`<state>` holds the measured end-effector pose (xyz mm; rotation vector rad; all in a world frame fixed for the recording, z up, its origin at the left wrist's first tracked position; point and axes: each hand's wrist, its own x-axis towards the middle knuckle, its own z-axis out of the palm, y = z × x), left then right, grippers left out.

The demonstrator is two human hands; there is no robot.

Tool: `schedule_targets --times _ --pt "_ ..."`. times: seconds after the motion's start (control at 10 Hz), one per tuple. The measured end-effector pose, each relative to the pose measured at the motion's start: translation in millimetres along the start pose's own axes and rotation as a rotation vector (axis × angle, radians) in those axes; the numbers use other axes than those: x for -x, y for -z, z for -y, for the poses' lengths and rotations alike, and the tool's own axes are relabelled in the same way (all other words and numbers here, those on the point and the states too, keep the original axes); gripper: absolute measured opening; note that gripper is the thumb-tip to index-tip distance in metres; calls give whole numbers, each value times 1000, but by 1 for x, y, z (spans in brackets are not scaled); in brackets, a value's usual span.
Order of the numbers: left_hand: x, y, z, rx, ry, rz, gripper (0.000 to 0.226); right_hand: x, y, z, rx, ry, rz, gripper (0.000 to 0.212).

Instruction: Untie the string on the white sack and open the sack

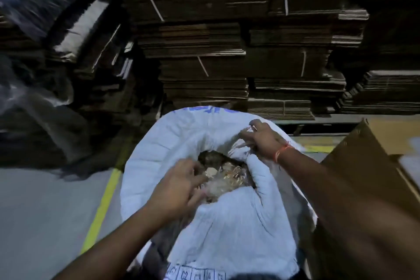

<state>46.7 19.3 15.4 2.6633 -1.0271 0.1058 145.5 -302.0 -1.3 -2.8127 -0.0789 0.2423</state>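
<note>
White sack (218,211) upright on the floor (45,207), mouth open, clear plastic inner bag (225,179) showing. Right hand (264,141) clenched on the far rim fabric. Left hand (179,185) spread loose at the opening, fingers touching the plastic. Flattened cartons (227,52) stacked behind.

The sack (227,223) is white with blue print at its far edge. An orange thread (281,152) circles the right wrist. Brown cardboard stacks (227,52) carry white straps. The grey floor (45,200) bears a yellow line (102,207).
</note>
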Motion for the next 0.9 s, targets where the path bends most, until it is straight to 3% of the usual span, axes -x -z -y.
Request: schedule_targets --times 0.1,0.3,0.4,0.5,0.7,0.9 --pt "-19 5 4 -170 364 -174 34 25 -4 9 111 -44 -64 64" --pt "-28 -4 39 -191 654 67 63 57 -17 -4 -22 -196 -33 63" --pt "-18 -10 58 -188 696 106 69 66 -13 -28 36 -231 -14 31" --pt "-13 -16 67 -194 734 112 68 74 -11 -45 126 -176 -57 25" --pt "-24 -8 39 -169 736 90 64 86 -12 -39 16 -123 -105 42" --pt "-21 27 1 -194 656 51 55 116 -8 -4 -72 -98 -124 46"
